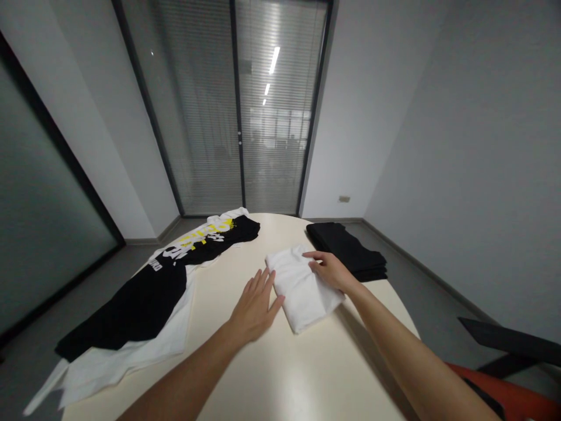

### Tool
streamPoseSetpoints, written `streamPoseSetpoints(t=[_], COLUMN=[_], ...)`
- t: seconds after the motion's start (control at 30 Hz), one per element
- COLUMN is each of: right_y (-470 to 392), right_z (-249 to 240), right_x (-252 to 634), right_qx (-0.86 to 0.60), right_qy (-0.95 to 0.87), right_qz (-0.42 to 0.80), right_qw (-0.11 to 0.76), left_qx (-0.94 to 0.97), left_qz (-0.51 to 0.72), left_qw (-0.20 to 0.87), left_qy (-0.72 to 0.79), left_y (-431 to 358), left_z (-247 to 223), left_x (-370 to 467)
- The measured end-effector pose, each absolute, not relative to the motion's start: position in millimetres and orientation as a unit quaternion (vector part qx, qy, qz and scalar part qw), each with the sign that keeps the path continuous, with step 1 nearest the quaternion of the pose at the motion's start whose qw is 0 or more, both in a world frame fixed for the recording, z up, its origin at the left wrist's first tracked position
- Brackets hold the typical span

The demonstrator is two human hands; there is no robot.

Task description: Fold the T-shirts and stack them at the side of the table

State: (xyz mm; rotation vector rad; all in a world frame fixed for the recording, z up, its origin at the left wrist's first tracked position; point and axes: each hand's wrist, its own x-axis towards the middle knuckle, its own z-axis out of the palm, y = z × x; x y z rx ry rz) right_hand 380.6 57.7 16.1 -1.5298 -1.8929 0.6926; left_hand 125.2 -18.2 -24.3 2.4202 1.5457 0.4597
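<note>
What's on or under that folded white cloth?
The right hand is on the folded white cloth, the left hand at its edge. Tabletop shows around it; what's directly underneath is covered.

I count two hands, my left hand (256,308) and right hand (328,271), one folded white cloth (302,295), one black stack (344,251) far right, one printed black garment (135,310) left, one table (280,377), one chair (523,396) near right.

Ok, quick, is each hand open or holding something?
Left hand: open, at the edge of the folded white cloth.
Right hand: over the same cloth, fingers bent; whether it grips can't be told.
</note>
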Motion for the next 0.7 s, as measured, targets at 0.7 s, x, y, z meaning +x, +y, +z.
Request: streamPoseSetpoints(t=[0.7], right_y=[139], right_z=[138], right_x=[455], right_qx=[-0.625], right_qy=[-0.67], right_qz=[0.208], right_qw=[0.343], left_qx=[0.829], left_qz=[0.151], left_qw=[0.065], left_qy=[0.535], left_y=[-14], left_z=[-29], left_x=[128])
